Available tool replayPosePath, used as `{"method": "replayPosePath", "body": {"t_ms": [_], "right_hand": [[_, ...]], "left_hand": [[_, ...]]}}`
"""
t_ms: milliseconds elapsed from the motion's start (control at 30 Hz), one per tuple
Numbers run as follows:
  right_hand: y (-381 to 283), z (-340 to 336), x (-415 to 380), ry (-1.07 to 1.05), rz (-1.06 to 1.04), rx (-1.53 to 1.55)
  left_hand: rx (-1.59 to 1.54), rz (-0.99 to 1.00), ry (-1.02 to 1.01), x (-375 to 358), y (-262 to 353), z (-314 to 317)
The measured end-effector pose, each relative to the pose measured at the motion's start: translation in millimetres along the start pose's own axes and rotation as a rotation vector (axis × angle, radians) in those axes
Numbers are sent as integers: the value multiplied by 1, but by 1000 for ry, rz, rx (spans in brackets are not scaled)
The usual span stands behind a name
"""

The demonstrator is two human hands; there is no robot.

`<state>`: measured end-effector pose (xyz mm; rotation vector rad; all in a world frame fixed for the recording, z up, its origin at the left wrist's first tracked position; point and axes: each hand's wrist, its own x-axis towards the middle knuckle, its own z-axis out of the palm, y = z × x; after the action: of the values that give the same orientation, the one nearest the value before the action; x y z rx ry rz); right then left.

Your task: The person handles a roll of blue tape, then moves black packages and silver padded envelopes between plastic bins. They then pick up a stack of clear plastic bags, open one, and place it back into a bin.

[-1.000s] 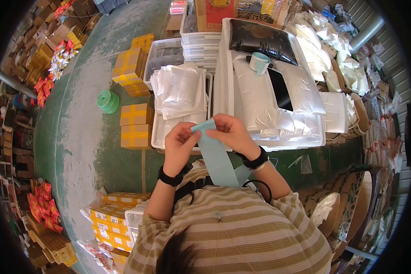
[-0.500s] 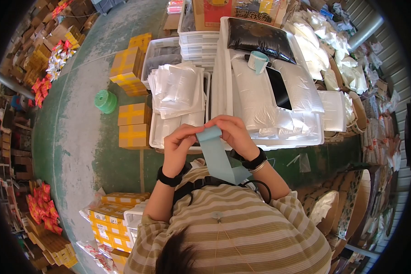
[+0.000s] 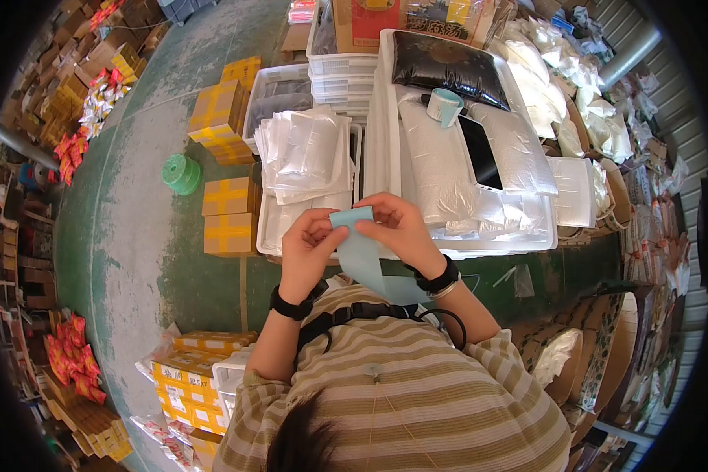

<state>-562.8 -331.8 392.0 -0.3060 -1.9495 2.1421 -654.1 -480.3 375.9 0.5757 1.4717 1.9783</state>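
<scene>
A light-blue paper strip (image 3: pixel 359 263), which looks like a label roll's backing, hangs from a small rolled end and trails down against my striped shirt. My left hand (image 3: pixel 310 240) is closed on the left side of the roll, with thumb and fingers pinching it. On the right side, my right hand (image 3: pixel 401 232) pinches the same roll between thumb and fingers. Beyond my hands, a white tub (image 3: pixel 480 248) holds silvery filled bags (image 3: pixel 425 169). A phone (image 3: pixel 480 153) and a blue-and-white label roll (image 3: pixel 445 107) lie on those bags.
Left of the tub, a stack of flat silvery pouches (image 3: pixel 303 153) lies on another bin. Taped cartons (image 3: pixel 230 216) and a green twine spool (image 3: pixel 182 174) stand on the floor. A black filled bag (image 3: pixel 448 69) lies at the tub's far end. Open cardboard (image 3: pixel 606 354) is at right.
Both thumbs have come round to the near face of the roll, and the rolled end has turned and sits slightly higher. The hanging strip now curves more loosely to the right.
</scene>
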Motion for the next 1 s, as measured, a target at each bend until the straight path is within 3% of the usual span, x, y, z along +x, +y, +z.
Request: {"method": "replayPosePath", "body": {"t_ms": [133,200,333,500,600,733,833,1000], "right_hand": [[-4,-6,-3,-97,192,62],[-6,-5,-4,-93,156,56],[1,-10,-3,-105,-46,-141],[5,-10,-4,-74,-114,-80],[3,-12,-5,-114,-128,-80],[-9,-4,-9,-35,-27,137],[-3,-6,-11,-69,62,39],[5,-2,-9,57,-3,-181]], "left_hand": [[46,-33,-7,0,-6,-7],[59,-135,-47,0,-4,-11],[-96,-144,-57,-2,2,-6],[-306,-186,-62,-3,10,-1],[-19,-39,-59,-4,4,0],[-11,13,-21,-3,3,1],[-24,29,19,-3,3,4],[61,2,126,-3,-8,5]]}}
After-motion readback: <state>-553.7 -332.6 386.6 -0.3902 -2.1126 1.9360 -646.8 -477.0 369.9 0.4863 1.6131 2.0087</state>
